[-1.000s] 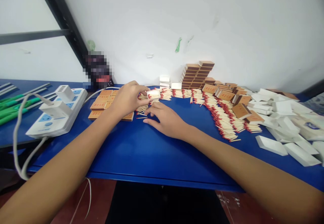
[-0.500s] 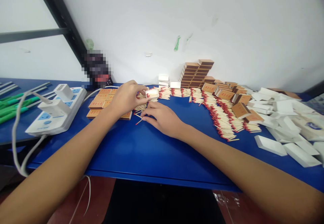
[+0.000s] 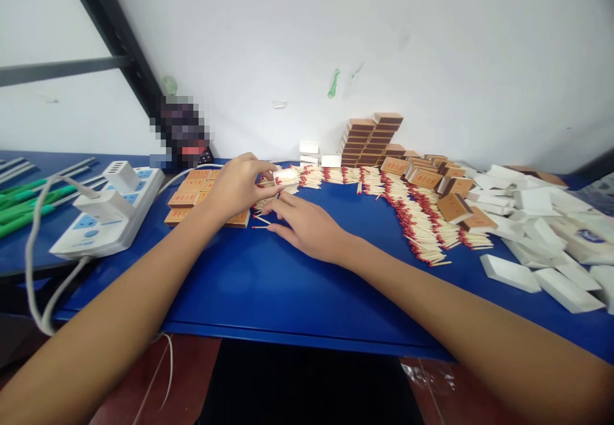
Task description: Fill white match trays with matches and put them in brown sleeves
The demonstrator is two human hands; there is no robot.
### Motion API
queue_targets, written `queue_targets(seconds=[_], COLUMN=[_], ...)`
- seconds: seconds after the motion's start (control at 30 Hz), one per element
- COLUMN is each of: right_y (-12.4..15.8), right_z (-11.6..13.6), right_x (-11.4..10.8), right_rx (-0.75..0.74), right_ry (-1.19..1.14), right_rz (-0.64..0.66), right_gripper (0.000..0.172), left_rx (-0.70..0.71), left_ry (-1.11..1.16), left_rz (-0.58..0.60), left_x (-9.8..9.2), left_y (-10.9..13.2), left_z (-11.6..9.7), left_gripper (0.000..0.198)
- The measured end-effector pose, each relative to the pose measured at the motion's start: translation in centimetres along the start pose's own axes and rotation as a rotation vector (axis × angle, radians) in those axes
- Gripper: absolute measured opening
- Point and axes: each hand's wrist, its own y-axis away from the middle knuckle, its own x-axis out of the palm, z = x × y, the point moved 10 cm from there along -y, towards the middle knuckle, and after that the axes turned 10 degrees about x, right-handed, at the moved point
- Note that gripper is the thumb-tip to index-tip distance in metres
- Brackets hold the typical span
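Note:
My left hand (image 3: 242, 185) is closed on a small white matchbox tray (image 3: 285, 176) with red-tipped matches in it, held over a pile of loose matches (image 3: 263, 202). Just to the right and nearer me, my right hand (image 3: 307, 223) rests low over the table with thumb and forefinger apart. A single match (image 3: 260, 227) lies by the tip of the right thumb, red head to the left. Orange matchboxes (image 3: 189, 198) sit in stacks left of the left hand, partly covered by it.
Rows of matches (image 3: 422, 233) curve along the blue table (image 3: 297, 297). Farther back stand stacked brown matchboxes (image 3: 369, 140) and white trays (image 3: 330, 160). White trays (image 3: 511, 273) heap up at the right. A power strip (image 3: 108, 220) with cables and green-handled rods (image 3: 29, 207) are at the left.
The match by my right thumb has turned from slanted to nearly level, and the right thumb and forefinger have parted. My left hand keeps the tray, almost unmoved.

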Motion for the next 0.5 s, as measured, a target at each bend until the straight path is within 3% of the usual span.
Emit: queue_targets(seconds=[0.27, 0.5], right_y=[0.0, -0.03], right_z=[0.91, 0.85], right_x=[-0.01, -0.28], right_rx=[-0.141, -0.104], right_ry=[-0.028, -0.044], right_rz=[-0.013, -0.023], right_gripper=[0.022, 0.016], left_rx=[0.013, 0.014], left_ry=[0.011, 0.014], left_rz=[0.015, 0.019], left_x=[0.13, 0.01], left_y=[-0.01, -0.09], left_z=[-0.35, -0.57], left_gripper=[0.03, 0.031])
